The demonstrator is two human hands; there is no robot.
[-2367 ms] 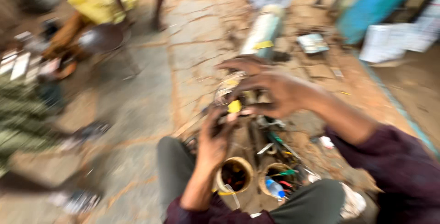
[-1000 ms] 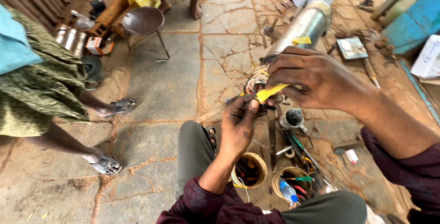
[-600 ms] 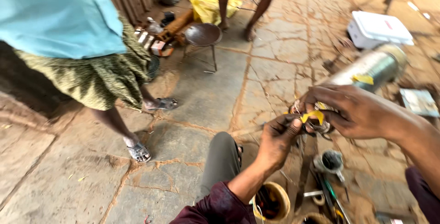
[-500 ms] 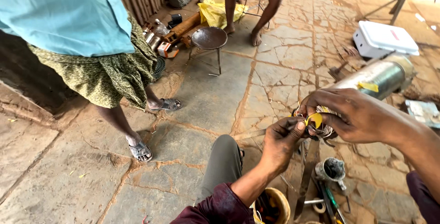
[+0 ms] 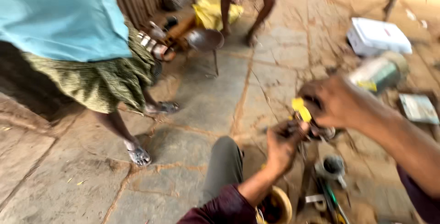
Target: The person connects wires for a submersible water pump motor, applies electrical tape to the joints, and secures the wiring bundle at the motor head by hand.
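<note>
Both hands on one small yellow-tagged part.
I see left hand [image 5: 280, 144] and right hand [image 5: 337, 102] pinching yellow piece [image 5: 301, 109] (blurred), long axis tilted up-left; metal cylinder [image 5: 378, 73] beyond.

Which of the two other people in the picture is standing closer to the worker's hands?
The standing person in the light blue top and green skirt, at the left, is closer. The other person sits farther back, by the yellow cloth.

Yellow tag [image 5: 301, 109], white box [image 5: 378, 36], teal shirt [image 5: 64, 15].
</note>
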